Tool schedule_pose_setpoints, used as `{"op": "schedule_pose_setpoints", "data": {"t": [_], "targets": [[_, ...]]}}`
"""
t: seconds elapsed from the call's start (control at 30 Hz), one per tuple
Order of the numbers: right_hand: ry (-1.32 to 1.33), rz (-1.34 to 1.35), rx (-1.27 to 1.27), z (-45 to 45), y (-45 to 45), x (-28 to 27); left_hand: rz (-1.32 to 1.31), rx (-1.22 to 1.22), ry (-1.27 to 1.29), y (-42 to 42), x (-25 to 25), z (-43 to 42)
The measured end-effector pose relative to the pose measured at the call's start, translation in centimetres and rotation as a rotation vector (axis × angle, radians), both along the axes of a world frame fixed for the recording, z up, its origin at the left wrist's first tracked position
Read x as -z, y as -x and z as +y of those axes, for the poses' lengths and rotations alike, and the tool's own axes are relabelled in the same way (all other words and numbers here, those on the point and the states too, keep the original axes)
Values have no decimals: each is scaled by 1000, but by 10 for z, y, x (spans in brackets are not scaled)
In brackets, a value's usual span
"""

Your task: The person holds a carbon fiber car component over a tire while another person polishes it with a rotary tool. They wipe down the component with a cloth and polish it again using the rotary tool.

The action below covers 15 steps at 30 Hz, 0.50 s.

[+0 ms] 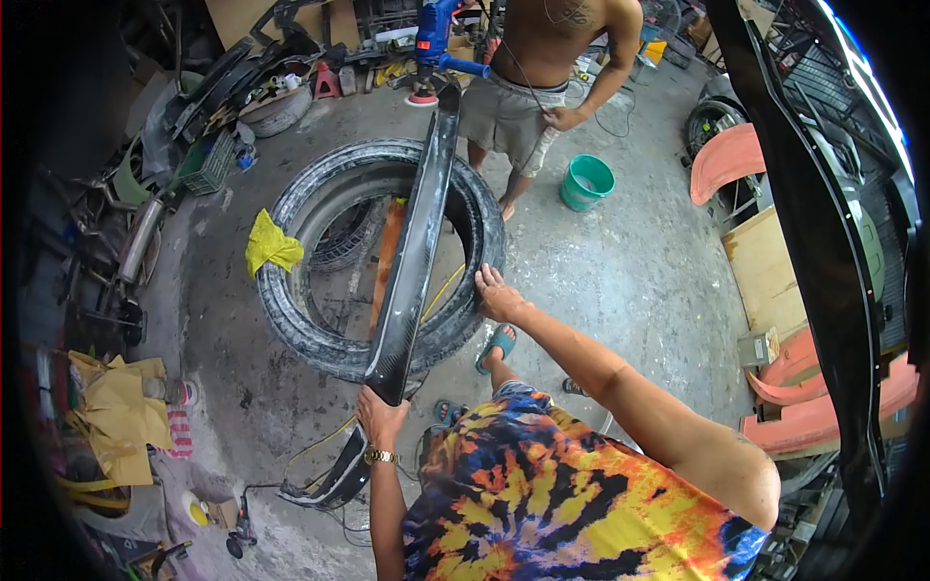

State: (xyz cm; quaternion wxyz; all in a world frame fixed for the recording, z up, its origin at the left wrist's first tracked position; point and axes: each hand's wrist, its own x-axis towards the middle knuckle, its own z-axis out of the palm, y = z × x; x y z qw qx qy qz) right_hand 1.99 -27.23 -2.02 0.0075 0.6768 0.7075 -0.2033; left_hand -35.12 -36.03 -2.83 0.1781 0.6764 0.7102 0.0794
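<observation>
A long, glossy black carbon-fibre car trim panel [412, 261] lies across a worn tyre [291, 315], its near end towards me. My left hand [383, 414], with a gold watch at the wrist, holds that near end; some of its fingers are hidden beneath the panel. My right hand [499, 295] rests on the tyre's right side with fingers stretched out, holding nothing. A yellow cloth [272, 243] hangs over the tyre's left rim. Near the panel's far end is a blue power polisher [436, 34] with a red-edged pad [421, 99].
Another person [542, 58] stands beyond the tyre, one hand [562, 118] near a cable. A green bucket [588, 182] stands on the concrete floor. Car parts crowd the left; red curved panels [727, 160] and a long black strip [814, 223] are at right. Cables lie behind my left arm.
</observation>
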Motion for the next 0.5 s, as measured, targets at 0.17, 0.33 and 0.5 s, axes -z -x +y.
{"op": "schedule_pose_setpoints", "data": {"t": [0.17,0.33,0.5], "targets": [[-9,-15,-7,2,-3,11,-25,-18,70,-2,-15,2],[6,-68,-46,11,-8,22,-93,1,-3,2,-8,1],[-54,-33,-143,8,-9,13,-52,2,13,3,-13,2]]}}
